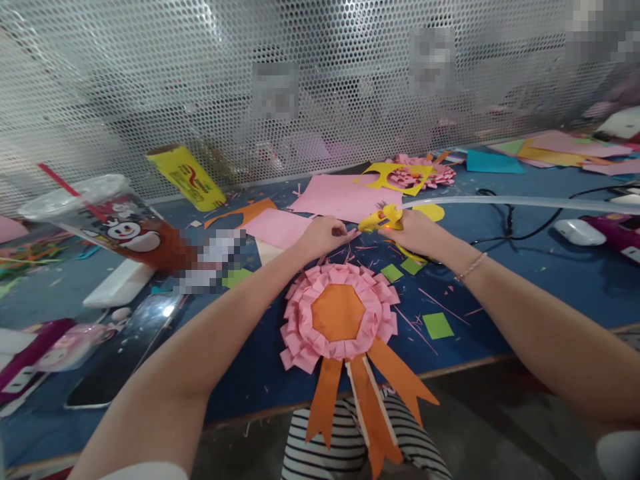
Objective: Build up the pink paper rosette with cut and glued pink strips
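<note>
My right hand [423,233] is wrapped round a yellow hot glue gun [383,218]. A long clear glue stick [490,201] runs out of its back to the right. The gun's nozzle points left at the fingertips of my left hand [327,235], which are pinched on a small pink paper strip [353,233]. Just below both hands lies a paper rosette [293,320] with pink folded loops and an orange centre [338,312]. Its orange ribbon tails [325,403] hang over the table's front edge; the middle one has pale edging.
Pink paper sheets [345,197] and another pink rosette [440,175] lie behind my hands. Green paper squares [438,325] and scraps are scattered near the rosette. A drink cup [145,233] and phone [125,353] are at left. A perforated metal screen [320,80] stands behind the table.
</note>
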A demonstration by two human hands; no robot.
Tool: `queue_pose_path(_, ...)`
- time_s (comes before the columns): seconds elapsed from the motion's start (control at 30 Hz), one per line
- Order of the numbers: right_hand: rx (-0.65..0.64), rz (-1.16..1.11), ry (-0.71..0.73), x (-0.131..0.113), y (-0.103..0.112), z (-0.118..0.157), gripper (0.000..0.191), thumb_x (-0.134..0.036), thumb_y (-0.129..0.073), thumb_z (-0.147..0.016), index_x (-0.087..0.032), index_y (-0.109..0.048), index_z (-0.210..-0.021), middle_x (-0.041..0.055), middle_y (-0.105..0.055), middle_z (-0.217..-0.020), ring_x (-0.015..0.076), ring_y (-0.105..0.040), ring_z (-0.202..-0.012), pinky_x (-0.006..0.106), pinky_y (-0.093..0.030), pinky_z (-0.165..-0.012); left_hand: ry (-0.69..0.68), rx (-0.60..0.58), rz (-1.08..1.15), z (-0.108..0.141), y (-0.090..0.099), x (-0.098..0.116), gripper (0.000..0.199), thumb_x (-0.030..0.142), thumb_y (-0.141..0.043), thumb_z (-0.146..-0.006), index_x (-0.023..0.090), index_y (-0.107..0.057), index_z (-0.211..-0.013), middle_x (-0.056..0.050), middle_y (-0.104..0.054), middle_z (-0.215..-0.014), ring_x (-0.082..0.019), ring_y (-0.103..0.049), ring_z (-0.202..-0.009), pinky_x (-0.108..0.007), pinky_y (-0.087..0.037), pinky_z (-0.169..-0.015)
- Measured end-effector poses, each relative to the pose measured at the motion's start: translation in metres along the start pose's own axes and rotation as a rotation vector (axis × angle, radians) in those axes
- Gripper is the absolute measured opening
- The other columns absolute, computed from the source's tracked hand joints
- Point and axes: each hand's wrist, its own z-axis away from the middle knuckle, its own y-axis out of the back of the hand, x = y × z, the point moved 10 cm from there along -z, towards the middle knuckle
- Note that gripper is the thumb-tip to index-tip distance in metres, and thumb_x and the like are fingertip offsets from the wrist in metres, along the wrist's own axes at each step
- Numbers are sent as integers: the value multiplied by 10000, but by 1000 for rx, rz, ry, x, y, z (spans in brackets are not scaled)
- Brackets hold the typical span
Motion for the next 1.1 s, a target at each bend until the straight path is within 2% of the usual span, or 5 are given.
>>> queue_pose_path(0.2,9,28,-2,1,2,0,365,-460,-455,-812,-131,-607,-858,142,-661,-874,226,-603,-790,280,-394,-635,-14,-18,-51,2,-2,3,324,459,-569,-716,165,-698,-674,-55,-646,-673,-145,-528,-648,-261,-353,-626)
queue_pose_path(0.43,51,19,4,0,4,0,336,-434,-484,-805,-124,-613,-817,130,-663,-816,206,-603,-745,267,-386,-614,-119,-44,-107,4,-1,13,410,508,-472,-792,170,-702,-753,-64,-653,-716,-150,-542,-686,-262,-362,-668)
queue_pose_path(0.67,80,6,16,-3,7,0,340,-434,-495,-795,-116,-615,-802,141,-658,-800,210,-599,-710,281,-378,-599,-166,-43,-131,4,-2,14,436,512,-434,-820,173,-699,-750,-60,-650,-707,-143,-542,-677,-264,-366,-662)
queue_pose_path(1.1,109,-96,2,16,5,0,325,-481,-551,-734,-158,-589,-752,80,-598,-660,175,-546,-626,277,-345,-539,-58,-20,-75,3,-1,6,449,534,-441,-800,158,-675,-725,-67,-653,-731,-150,-535,-684,-269,-361,-640)
